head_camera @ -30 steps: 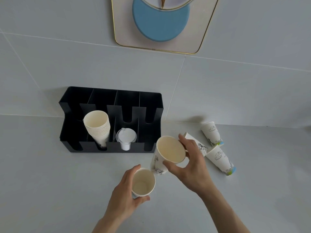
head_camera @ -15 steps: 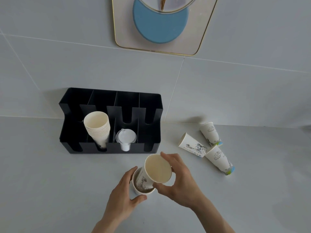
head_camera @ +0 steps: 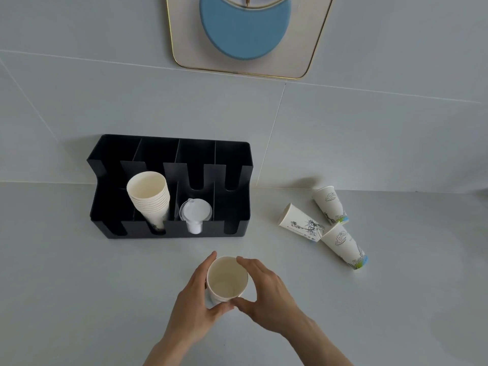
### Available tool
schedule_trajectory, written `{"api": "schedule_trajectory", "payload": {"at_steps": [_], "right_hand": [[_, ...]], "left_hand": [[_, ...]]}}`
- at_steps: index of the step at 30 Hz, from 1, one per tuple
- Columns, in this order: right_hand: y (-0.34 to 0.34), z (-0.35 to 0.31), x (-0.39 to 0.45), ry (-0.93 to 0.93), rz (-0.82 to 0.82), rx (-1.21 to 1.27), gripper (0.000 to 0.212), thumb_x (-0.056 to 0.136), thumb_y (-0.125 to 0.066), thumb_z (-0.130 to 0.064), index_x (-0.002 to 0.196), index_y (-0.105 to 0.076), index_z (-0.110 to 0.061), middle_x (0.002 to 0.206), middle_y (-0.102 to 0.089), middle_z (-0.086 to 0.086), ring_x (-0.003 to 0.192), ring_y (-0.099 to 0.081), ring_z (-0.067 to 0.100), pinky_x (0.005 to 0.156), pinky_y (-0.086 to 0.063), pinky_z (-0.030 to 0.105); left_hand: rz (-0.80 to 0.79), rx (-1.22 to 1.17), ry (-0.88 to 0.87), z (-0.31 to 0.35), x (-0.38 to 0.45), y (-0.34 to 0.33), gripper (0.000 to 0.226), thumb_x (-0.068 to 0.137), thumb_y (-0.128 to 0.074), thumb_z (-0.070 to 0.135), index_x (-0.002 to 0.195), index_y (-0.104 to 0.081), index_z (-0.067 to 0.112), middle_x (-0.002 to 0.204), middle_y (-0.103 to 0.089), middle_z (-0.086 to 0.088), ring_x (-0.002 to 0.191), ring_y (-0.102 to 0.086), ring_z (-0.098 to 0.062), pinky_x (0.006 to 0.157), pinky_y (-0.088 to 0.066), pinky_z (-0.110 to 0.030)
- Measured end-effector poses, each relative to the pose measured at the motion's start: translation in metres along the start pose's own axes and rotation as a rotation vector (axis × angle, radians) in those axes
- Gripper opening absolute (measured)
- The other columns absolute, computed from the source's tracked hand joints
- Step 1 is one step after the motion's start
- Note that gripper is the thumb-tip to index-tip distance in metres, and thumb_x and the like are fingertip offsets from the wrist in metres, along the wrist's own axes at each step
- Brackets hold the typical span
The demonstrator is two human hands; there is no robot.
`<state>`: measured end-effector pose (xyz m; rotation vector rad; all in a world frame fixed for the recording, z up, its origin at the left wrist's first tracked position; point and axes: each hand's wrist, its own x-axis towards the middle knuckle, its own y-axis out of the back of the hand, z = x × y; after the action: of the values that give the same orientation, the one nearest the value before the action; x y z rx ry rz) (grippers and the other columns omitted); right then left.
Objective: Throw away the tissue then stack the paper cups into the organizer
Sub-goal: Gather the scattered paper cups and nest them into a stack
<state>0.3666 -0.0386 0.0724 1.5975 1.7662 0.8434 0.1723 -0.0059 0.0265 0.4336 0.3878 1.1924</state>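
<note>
Between both hands, low at the middle of the pale grey counter (head_camera: 79,299), stands an off-white paper cup (head_camera: 226,280), mouth up toward the camera, its long axis close to vertical. The left hand (head_camera: 194,299) wraps the cup's left side, fingers reaching up to the far rim and thumb closing under the near edge. The right hand (head_camera: 266,291) clasps the right side, index finger on the far rim, thumb meeting the left thumb at the near rim. Whether a second cup sits nested beneath cannot be told.

Beyond the grip and to its left rests a black plastic compartment organizer (head_camera: 237,165) against the wall. A tilted stack of paper cups (head_camera: 149,192) leans in its second slot from the left, mouths up and toward the viewer; translucent white plastic lids (head_camera: 195,211) sit in the next slot to the right.

Right of the grip and farther back, three printed paper cups (head_camera: 301,223) lie on their sides, near one another.
</note>
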Motion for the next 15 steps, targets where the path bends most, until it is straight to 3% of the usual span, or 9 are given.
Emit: {"api": "schedule_trajectory", "payload": {"at_steps": [5, 10, 15], "right_hand": [[0.011, 0.008, 0.002, -0.003, -0.05, 0.041, 0.085, 0.081, -0.076, -0.056, 0.152, -0.039, -0.026, 0.15, -0.049, -0.013, 0.132, -0.049, 0.008, 0.109, -0.04, 0.025], [0.043, 0.063, 0.022, -0.211, 0.138, 0.045, 0.072, 0.081, -0.08, -0.043, 0.143, -0.054, -0.017, 0.13, -0.065, -0.002, 0.113, -0.065, 0.014, 0.097, -0.053, 0.041], [0.085, 0.119, 0.058, -0.359, 0.166, -0.183, 0.069, 0.087, -0.077, -0.033, 0.147, -0.048, -0.013, 0.141, -0.057, 0.007, 0.128, -0.055, 0.029, 0.101, -0.047, 0.041]], "left_hand": [[0.008, 0.009, -0.026, -0.006, -0.002, -0.004, 0.107, 0.061, -0.086, 0.059, 0.146, -0.023, 0.05, 0.142, -0.043, 0.031, 0.12, -0.056, -0.005, 0.094, -0.051, -0.022], [0.021, 0.013, -0.009, -0.001, 0.004, -0.015, 0.103, 0.065, -0.088, 0.048, 0.143, -0.022, 0.054, 0.141, -0.037, 0.036, 0.121, -0.048, 0.001, 0.091, -0.045, -0.02], [0.047, 0.017, 0.031, 0.013, 0.015, -0.027, 0.1, 0.068, -0.088, 0.041, 0.144, -0.023, 0.051, 0.141, -0.032, 0.042, 0.122, -0.046, 0.002, 0.092, -0.042, -0.022]]}}
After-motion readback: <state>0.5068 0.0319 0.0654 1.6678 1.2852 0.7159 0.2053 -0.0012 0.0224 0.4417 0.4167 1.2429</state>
